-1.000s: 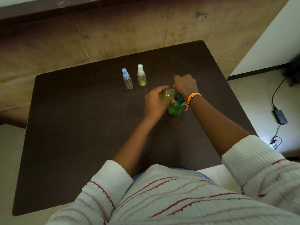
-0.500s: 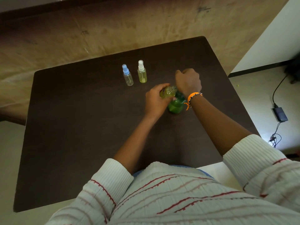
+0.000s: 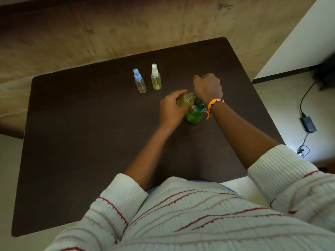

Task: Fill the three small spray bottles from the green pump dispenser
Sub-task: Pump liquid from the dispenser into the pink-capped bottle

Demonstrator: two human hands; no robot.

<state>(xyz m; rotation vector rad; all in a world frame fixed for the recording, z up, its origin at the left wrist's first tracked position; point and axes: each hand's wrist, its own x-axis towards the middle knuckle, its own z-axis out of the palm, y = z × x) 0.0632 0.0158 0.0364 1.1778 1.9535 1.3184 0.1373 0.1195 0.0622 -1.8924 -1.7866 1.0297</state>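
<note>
On the dark brown table [image 3: 76,142] stands the green pump dispenser [image 3: 194,115]. My left hand [image 3: 172,109] grips a small uncapped spray bottle [image 3: 185,100] of yellow-green liquid, tilted with its neck toward the pump. My right hand [image 3: 208,86] is curled in a fist just above and beyond the pump head, and its wrist hides the pump top. Nothing shows inside the fist. Further back stand a blue-capped spray bottle [image 3: 139,82], nearly clear, and a white-capped one [image 3: 155,78] holding yellowish liquid.
A tan wall runs behind the table's far edge. On the floor to the right lie a black power adapter [image 3: 308,124] and its cable. My striped white sleeves and torso fill the bottom of the view.
My right fist has lifted slightly away from the pump. My left hand still holds the tilted bottle at the dispenser. The view has shifted a little.
</note>
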